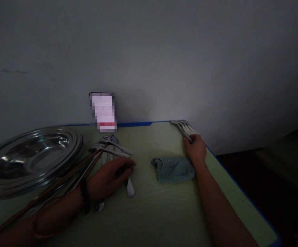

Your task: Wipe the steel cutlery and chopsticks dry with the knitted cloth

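Note:
My left hand [110, 178] lies on the pale green table [149, 212] with its fingers curled over the handles of several metal spoons [113, 145] spread out in front of it. My right hand [196, 149] reaches to the far right corner and closes on the handles of a small bunch of forks [183, 127] lying there. A folded grey-blue cloth [173, 169] rests on the table just left of my right wrist. The scene is dim, so finger detail is poor.
A stack of shiny steel plates [30, 161] sits at the left. Long thin sticks [61, 185] lean from the lower left toward the spoons. A blurred upright card [103, 111] stands against the wall. The table has a blue edge [241, 192]; the floor drops off at the right.

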{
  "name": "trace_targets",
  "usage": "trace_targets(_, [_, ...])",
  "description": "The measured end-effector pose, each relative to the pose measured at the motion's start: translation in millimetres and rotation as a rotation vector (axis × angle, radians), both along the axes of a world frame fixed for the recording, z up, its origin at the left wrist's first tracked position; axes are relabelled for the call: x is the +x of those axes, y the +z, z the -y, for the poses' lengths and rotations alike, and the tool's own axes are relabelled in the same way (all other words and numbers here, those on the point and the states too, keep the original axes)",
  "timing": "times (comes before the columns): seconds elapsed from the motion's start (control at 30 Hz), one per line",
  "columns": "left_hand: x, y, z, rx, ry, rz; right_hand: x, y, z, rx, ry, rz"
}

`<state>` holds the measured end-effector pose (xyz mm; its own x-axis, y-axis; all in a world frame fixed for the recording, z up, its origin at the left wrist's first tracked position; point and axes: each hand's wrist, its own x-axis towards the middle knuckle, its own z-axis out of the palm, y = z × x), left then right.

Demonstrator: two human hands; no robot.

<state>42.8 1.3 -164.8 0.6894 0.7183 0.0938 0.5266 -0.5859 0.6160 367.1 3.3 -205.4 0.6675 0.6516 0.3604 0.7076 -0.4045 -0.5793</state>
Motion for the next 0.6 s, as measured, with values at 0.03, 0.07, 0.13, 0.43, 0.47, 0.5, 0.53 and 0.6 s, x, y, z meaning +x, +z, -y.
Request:
trace_targets(0.03, [0.3, 0.5, 0.2, -0.005, 0.002, 0.001, -0.1, -0.3, -0.1, 0.004, 0.002, 0.006])
trace_targets(0.07, [0.6, 0.9, 0.3, -0.011, 0.002, 0.002, 0.0, -0.7, -0.2, 0.008, 0.005, 0.013])
trace_targets(0.13, [0.8, 1.2, 0.4, -0.017, 0.000, 0.004, 0.4, -1.8, -0.3, 0.020, 0.014, 0.026])
trace_targets(0.43, [0.2, -0.9, 0.0, -0.004, -0.006, 0.000, -5.1, 5.0, -5.4, 0.226, 0.061, 0.196])
trace_targets(0.47, [0.3, -0.7, 0.2, 0.000, -0.008, 0.000, -9.7, 9.2, -5.8, 0.259, 0.102, 0.191])
trace_targets(0.5, [0.6, -0.4, 0.4, 0.001, -0.008, -0.001, -15.4, 13.9, -5.5, 0.278, 0.169, 0.170])
trace_targets(0.53, [0.9, 0.0, 0.7, 0.000, -0.008, -0.002, -22.1, 18.9, -4.4, 0.273, 0.273, 0.129])
trace_targets(0.6, [1.4, 0.9, 1.0, -0.001, -0.008, 0.007, -37.1, 29.1, 0.2, 0.156, 0.574, -0.013])
